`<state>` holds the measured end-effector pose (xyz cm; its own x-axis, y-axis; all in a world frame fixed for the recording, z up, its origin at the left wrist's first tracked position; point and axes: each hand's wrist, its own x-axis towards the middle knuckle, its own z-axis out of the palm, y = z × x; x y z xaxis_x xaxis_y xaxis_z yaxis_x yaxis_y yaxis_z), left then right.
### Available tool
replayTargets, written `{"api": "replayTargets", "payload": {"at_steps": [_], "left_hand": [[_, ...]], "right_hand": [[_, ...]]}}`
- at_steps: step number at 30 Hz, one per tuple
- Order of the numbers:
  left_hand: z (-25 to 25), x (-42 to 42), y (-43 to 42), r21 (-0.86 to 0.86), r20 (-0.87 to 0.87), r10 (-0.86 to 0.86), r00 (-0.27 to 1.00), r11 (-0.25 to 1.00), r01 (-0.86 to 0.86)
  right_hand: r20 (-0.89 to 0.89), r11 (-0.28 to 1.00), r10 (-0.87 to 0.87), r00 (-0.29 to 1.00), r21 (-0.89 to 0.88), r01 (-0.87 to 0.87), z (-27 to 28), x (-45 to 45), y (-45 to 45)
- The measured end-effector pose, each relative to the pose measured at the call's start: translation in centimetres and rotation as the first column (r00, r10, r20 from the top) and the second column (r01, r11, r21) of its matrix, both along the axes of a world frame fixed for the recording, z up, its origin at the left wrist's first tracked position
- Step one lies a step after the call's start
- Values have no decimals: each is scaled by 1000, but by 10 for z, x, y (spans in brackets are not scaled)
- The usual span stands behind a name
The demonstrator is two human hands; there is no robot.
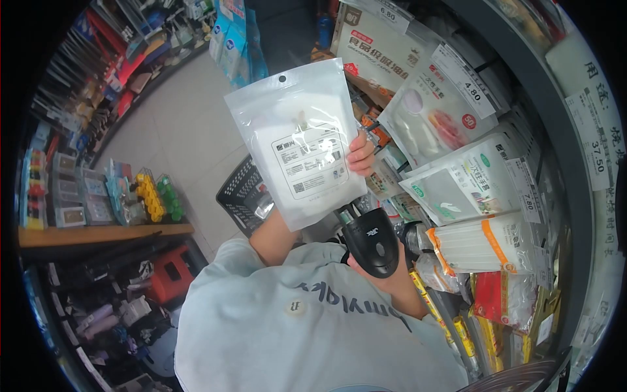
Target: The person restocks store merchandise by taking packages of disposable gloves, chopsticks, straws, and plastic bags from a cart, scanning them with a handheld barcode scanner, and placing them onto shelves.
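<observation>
My left hand [360, 154] is closed on a white plastic pouch [307, 144], its fingers wrapped over the pouch's right edge. The pouch is held up in front of me, its printed label and barcode facing me. A round hanging hole shows near its top. Low and to the right, my right hand [392, 279] grips a black handheld barcode scanner [373, 243], its front end just below the pouch's lower right corner. Most of my left palm is hidden behind the pouch.
On the right, a rack holds hanging packs of disposable gloves [450, 183] and a pack of white sticks [477, 245], with price tags. Behind the pouch is a black plastic basket [236, 186]. A wooden shelf edge [104, 233] runs along the left, past the tiled floor [173, 137].
</observation>
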<state>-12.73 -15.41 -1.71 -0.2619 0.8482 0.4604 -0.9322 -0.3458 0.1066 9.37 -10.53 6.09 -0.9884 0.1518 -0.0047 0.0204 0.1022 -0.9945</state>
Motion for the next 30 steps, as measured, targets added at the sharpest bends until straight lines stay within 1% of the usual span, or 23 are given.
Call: {"api": "replayTargets", "payload": {"at_steps": [2,3,5,7,8,10,11,12,13,14,15,16,17,18,19,21,22,23,24,25,26,29,30], "left_hand": [[-2,5,1,-23,7,0,1000,1000,0],[-2,7,2,-43,13,2,1000,999,-2],[-1,11,1,-75,7,16,1000,997,-16],[-10,6,3,-105,-4,34,999,994,-34],[-27,1,6,-132,-51,48,998,990,-54],[-29,0,2,-157,-106,48,993,985,-64],[-19,6,-8,-294,-129,189,973,930,-220],[-13,7,-16,-415,-170,319,932,835,-361],[-35,-14,-18,-339,-351,257,900,862,-378],[-23,-5,-22,-471,-531,358,768,629,-619],[12,11,-14,-469,-819,302,488,136,-872],[5,8,-13,-261,-943,220,249,-26,-965],[5,3,-15,-16,-995,100,-1,-167,-986],[6,3,-16,-13,-994,106,-3,-151,-988],[8,4,-17,-8,-996,86,-7,-177,-984],[9,8,-14,-3,-998,68,-11,-197,-980],[4,10,-12,-17,-994,105,-3,-188,-982],[3,13,-10,-31,-990,140,5,-182,-983],[3,15,-11,-31,-990,139,6,-179,-983],[4,17,-10,-43,-985,170,21,-131,-990],[5,18,-10,-54,-979,200,36,-83,-995],[2,11,-12,-28,-973,229,13,-60,-998],[4,12,-11,-28,-974,227,14,-58,-998]], "right_hand": [[-70,993,-114,991,16,116,-1,0,2],[-73,993,-119,990,17,120,-5,1,4],[61,993,-74,995,-84,79,-14,5,11],[34,993,-88,996,-73,90,-7,3,12],[13,993,-100,995,-67,101,-4,2,12],[1,993,-106,994,-50,106,-9,3,14],[-6,994,-110,994,-30,110,-11,4,16],[-13,991,-129,992,-24,128,-13,6,17],[16,994,-93,996,-57,94,-13,9,19],[44,994,-59,997,-90,63,-14,12,21],[38,993,-83,996,-77,86,-14,10,24],[-152,994,-105,983,-14,105,-13,4,26],[-336,990,-109,935,45,131,-15,0,28],[-268,994,-108,957,-50,98,-22,1,31],[-270,993,-120,955,-46,112,-24,2,34],[-217,968,-140,966,175,180,-24,4,38],[-179,966,-245,953,39,256,-26,2,30],[-178,965,-249,952,39,260,-31,2,30],[-112,952,-306,945,-20,306,-40,1,31],[-44,933,-356,933,-76,352,-45,-1,32],[-84,905,-424,902,-3,426,-34,-4,30],[-51,857,-504,862,-155,492,-28,-3,32],[-50,855,-506,861,-156,494,-26,-1,33]]}}
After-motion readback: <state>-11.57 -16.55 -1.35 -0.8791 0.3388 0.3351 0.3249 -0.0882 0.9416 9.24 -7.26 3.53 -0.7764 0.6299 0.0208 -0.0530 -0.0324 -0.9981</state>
